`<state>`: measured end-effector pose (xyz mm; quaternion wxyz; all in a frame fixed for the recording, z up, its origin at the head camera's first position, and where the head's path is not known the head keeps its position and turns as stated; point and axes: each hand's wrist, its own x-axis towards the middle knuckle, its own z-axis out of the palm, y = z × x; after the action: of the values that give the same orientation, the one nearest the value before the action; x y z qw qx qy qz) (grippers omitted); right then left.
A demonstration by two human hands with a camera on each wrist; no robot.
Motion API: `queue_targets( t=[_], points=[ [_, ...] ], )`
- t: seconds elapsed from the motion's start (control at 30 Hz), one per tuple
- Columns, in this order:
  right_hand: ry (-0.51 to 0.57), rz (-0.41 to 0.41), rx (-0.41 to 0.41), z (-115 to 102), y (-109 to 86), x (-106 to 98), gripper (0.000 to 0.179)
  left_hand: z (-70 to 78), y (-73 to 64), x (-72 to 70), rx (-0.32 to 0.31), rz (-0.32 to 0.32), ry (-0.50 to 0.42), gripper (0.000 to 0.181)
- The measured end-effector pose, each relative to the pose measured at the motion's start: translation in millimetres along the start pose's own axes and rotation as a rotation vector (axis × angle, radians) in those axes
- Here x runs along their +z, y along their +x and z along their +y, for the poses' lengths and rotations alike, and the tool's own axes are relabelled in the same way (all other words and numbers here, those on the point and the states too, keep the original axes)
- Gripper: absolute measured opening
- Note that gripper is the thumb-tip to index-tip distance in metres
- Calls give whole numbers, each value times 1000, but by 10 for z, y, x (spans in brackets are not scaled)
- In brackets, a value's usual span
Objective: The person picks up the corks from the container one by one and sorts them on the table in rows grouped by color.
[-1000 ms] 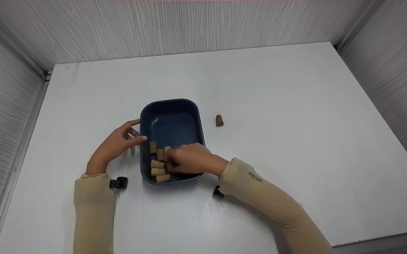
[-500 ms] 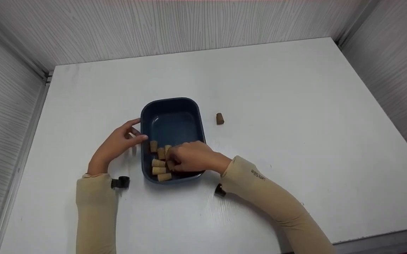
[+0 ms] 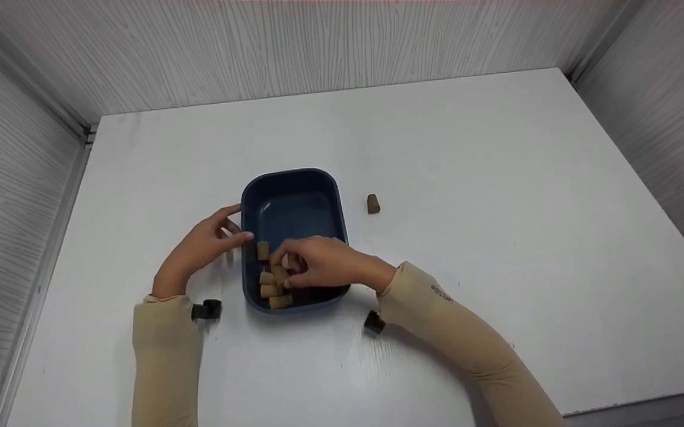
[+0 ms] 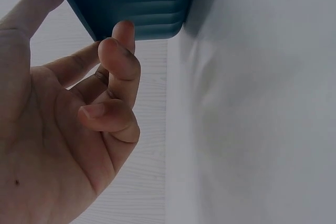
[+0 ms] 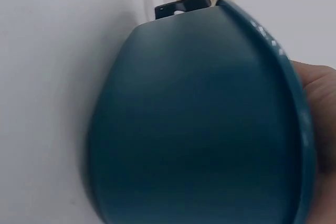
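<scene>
In the frame's lower centre, the right hand (image 3: 321,262) is pinching a cork (image 3: 281,275) amid others in the tray (image 3: 295,218); the left hand (image 3: 200,246), fingers loose, is touching its rim; a slackening pinch is risking a dropped cork, an accidental knock a sliding tray.

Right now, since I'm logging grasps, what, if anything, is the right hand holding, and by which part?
The right hand pinches a cork; where on it is too small to tell.
</scene>
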<state>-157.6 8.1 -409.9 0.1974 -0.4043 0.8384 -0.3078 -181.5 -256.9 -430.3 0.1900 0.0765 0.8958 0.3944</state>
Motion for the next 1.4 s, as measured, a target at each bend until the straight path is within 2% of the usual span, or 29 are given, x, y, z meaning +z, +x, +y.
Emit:
queue_targets(
  t=[0.27,0.53,0.87,1.13,1.4],
  points=[
    [252,68,-98,-4,-126,-138,35,-38,-36,58,0,11,7,74],
    [431,151,-92,84,-233,-381,36,-46,-21,47,-9,12,13,75],
    [475,264,-104,293,-418,-652,35,-46,-5,21,-4,11,5,76],
    [485,342,-24,508,-582,-798,35,-26,-5,21,-18,-1,-5,79],
    [480,411,21,717,-729,-900,37,-12,16,13,-15,-5,-9,78]
  ],
)
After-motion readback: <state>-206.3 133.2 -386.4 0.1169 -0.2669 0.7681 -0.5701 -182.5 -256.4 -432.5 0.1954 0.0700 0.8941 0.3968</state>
